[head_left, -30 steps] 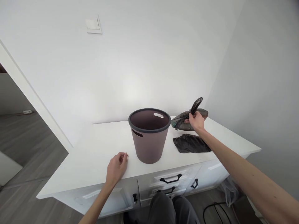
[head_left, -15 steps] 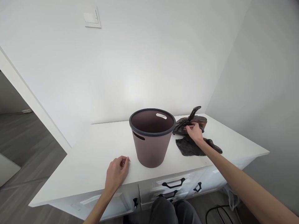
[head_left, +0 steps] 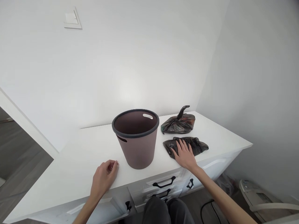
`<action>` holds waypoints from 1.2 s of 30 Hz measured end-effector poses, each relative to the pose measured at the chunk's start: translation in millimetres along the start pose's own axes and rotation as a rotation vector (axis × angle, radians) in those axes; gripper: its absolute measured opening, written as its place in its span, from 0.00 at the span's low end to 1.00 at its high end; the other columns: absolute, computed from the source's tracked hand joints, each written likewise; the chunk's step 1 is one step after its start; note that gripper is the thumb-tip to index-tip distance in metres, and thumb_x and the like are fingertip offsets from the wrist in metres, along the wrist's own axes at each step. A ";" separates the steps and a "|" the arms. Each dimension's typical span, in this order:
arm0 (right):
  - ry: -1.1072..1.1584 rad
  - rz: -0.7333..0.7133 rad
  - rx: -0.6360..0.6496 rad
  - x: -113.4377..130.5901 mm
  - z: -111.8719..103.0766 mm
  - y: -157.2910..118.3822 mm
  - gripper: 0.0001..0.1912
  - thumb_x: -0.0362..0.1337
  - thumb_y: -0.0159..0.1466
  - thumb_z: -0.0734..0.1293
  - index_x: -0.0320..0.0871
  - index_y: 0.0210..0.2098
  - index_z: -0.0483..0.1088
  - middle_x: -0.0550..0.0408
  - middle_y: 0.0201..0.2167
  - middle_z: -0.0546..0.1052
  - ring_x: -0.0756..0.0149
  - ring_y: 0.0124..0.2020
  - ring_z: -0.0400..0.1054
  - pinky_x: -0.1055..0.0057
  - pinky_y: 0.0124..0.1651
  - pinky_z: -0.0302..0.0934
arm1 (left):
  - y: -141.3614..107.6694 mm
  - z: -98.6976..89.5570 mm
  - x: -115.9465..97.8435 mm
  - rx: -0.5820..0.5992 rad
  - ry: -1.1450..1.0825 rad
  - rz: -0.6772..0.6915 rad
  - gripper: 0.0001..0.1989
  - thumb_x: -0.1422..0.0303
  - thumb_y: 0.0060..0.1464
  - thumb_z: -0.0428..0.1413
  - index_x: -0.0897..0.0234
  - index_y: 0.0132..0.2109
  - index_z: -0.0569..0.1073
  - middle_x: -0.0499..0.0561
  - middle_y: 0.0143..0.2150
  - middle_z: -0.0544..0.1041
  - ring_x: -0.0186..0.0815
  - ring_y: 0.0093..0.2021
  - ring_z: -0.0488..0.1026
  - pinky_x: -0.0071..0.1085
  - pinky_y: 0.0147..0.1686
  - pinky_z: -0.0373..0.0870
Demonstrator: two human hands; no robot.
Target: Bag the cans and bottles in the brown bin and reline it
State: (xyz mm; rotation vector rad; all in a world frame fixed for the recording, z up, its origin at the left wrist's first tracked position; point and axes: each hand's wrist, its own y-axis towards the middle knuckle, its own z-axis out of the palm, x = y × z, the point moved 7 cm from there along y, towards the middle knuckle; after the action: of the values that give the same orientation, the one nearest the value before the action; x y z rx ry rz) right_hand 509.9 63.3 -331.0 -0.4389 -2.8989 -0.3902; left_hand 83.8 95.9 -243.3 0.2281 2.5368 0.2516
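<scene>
A mauve trash bin point(head_left: 140, 152) with a dark rim and cut-out handles stands upright on the white cabinet top. My left hand point(head_left: 104, 177) rests on the cabinet top to the bin's left, its fingers loosely curled closed with nothing seen in them. To the right of the bin, my right hand point(head_left: 184, 155) lies palm down with fingers spread on a crumpled black plastic bag point(head_left: 197, 145). Behind that bag sits a knotted, filled black garbage bag point(head_left: 178, 124), its tied end sticking up. Nobody's hand touches the bin.
The white cabinet top point(head_left: 93, 146) runs along the wall, with black-handled drawers point(head_left: 163, 182) below its front edge. A light switch point(head_left: 73, 18) is on the wall. At lower right, a beige appliance point(head_left: 259, 193) and a black cable point(head_left: 206, 207) are on the floor.
My right hand has left the knotted garbage bag and come down nearer to me onto the loose black bag. The view has turned right. My left hand keeps its curled pose.
</scene>
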 end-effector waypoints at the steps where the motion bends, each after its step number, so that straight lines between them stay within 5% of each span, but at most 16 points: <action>1: 0.003 0.000 0.005 2.1 -1.4 -0.8 0.40 0.55 0.74 0.50 0.33 0.75 0.54 0.40 0.76 0.52 0.45 0.77 0.41 0.44 0.76 0.31 | 0.1 -0.7 -0.8 -0.004 0.004 -0.002 0.23 0.46 0.63 0.47 0.57 0.37 0.77 0.52 0.34 0.81 0.44 0.35 0.76 0.36 0.36 0.69; 22: 0.010 -0.098 0.039 28.8 -15.6 -20.4 0.32 0.47 0.76 0.49 0.40 0.73 0.61 0.46 0.77 0.51 0.50 0.78 0.41 0.47 0.77 0.34 | -0.2 -0.7 1.9 -0.005 0.006 0.004 0.23 0.46 0.62 0.48 0.57 0.38 0.78 0.51 0.35 0.81 0.43 0.36 0.75 0.35 0.36 0.68; 27: 0.045 -0.144 0.000 43.8 -18.1 -38.9 0.32 0.50 0.75 0.52 0.44 0.72 0.61 0.47 0.76 0.54 0.50 0.77 0.44 0.46 0.76 0.37 | -6.3 -3.3 1.7 -0.018 0.011 0.052 0.22 0.48 0.64 0.47 0.57 0.36 0.78 0.51 0.34 0.80 0.43 0.36 0.75 0.35 0.36 0.67; 32: 0.086 -0.238 0.094 60.4 -29.2 -69.3 0.29 0.45 0.76 0.50 0.44 0.69 0.66 0.50 0.76 0.54 0.54 0.77 0.44 0.48 0.77 0.38 | -11.4 -11.4 -6.8 -0.036 -0.031 0.044 0.20 0.50 0.62 0.49 0.58 0.34 0.77 0.52 0.32 0.80 0.45 0.36 0.76 0.35 0.35 0.66; 36: 0.363 -0.328 0.190 75.2 -56.3 -108.0 0.29 0.45 0.76 0.50 0.43 0.68 0.67 0.48 0.75 0.58 0.55 0.77 0.47 0.49 0.77 0.37 | -27.4 -12.4 -12.5 0.001 -0.123 0.010 0.23 0.48 0.62 0.48 0.58 0.37 0.79 0.51 0.35 0.82 0.42 0.35 0.76 0.33 0.35 0.68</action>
State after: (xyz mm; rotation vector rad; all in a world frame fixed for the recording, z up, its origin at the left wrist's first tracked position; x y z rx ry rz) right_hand 413.4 -32.3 -285.9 0.1297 -2.6114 -0.2073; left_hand 84.1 65.1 -232.9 0.2486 2.4150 0.2327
